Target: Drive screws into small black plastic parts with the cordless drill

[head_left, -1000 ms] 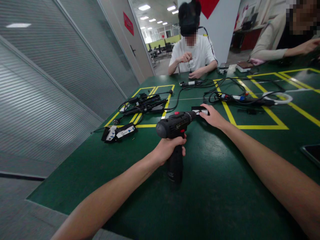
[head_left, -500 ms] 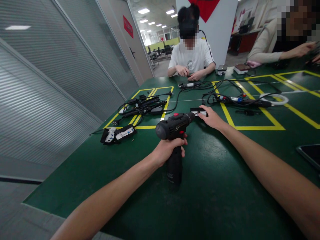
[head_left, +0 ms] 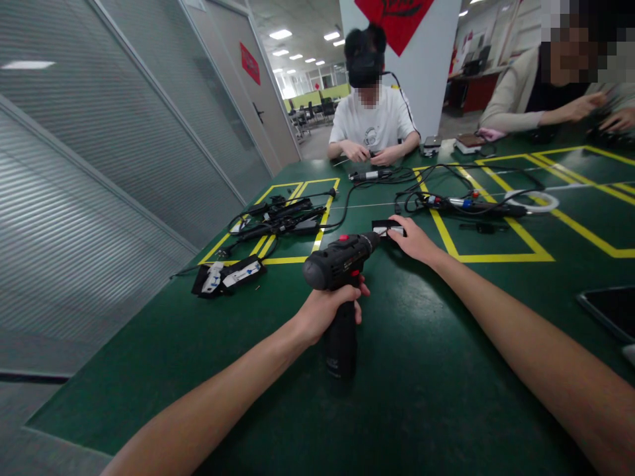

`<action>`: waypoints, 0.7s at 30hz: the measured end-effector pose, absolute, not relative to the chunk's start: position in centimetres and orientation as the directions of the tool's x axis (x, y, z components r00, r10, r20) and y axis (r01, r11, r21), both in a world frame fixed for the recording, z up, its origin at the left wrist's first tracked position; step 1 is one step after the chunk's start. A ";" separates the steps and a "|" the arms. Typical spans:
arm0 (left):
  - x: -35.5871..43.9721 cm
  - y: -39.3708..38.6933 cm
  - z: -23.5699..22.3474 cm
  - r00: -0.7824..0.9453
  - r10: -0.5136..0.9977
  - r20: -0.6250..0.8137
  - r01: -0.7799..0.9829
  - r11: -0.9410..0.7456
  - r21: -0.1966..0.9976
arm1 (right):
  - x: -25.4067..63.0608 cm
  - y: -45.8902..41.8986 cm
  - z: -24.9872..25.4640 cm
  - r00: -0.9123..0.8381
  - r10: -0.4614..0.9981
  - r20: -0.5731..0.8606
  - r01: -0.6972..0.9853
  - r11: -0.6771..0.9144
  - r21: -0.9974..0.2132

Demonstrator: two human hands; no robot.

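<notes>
My left hand (head_left: 330, 307) is wrapped round the handle of a black cordless drill (head_left: 342, 259) with red buttons. Its chuck points forward, towards a small black part with a white face (head_left: 381, 229) on the table. My right hand (head_left: 413, 239) grips the right end of that part with its fingers. The drill's tip is very close to the part; whether it touches a screw there is too small to tell. To the left lie two more black-and-white parts (head_left: 243, 272), joined or lying end to end, with a tiny loose piece beside them.
The green table (head_left: 426, 370) carries yellow tape rectangles. Black cables and tools (head_left: 282, 218) are heaped at the left. Another corded tool (head_left: 476, 205) lies at the right, near a phone (head_left: 608, 307). Across the table, one person (head_left: 372, 125) and another (head_left: 520, 99) work with their hands.
My view has shifted slightly. The drill and both hands keep their places relative to the black-and-white part. The person opposite has lowered their raised hand to the table.
</notes>
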State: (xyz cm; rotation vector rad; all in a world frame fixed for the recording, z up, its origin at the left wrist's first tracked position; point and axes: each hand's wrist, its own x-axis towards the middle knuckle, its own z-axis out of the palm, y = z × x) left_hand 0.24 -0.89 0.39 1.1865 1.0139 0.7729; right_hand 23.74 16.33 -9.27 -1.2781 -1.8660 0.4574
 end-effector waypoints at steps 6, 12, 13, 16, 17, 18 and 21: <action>0.1 -1.6 0.8 0.409 0.882 -0.233 0.154 0.185 0.971 | 23.7 16.4 -9.3 -0.154 0.906 0.395 0.595 0.405 -0.695; 0.1 -3.3 1.5 0.449 0.839 -0.308 0.441 0.091 0.893 | 23.8 16.4 -9.2 -0.168 0.900 0.401 0.590 0.418 -0.691; 0.2 -3.5 1.6 0.454 0.836 -0.308 0.488 0.056 0.871 | 23.8 16.3 -9.2 -0.171 0.900 0.400 0.592 0.419 -0.689; 0.6 -4.4 2.2 0.503 0.835 -0.224 0.561 -0.119 0.819 | 23.8 16.0 -8.9 -0.180 0.900 0.398 0.598 0.421 -0.682; 0.9 -4.7 2.4 0.521 0.833 -0.185 0.575 -0.183 0.797 | 23.8 15.9 -8.9 -0.186 0.898 0.399 0.598 0.425 -0.680; 1.2 -4.9 2.4 0.534 0.832 -0.152 0.593 -0.240 0.769 | 23.8 15.8 -8.8 -0.191 0.897 0.400 0.596 0.430 -0.679; 2.1 -5.8 1.9 0.554 0.822 -0.129 0.682 -0.360 0.637 | 23.8 15.5 -8.7 -0.177 0.903 0.391 0.592 0.415 -0.691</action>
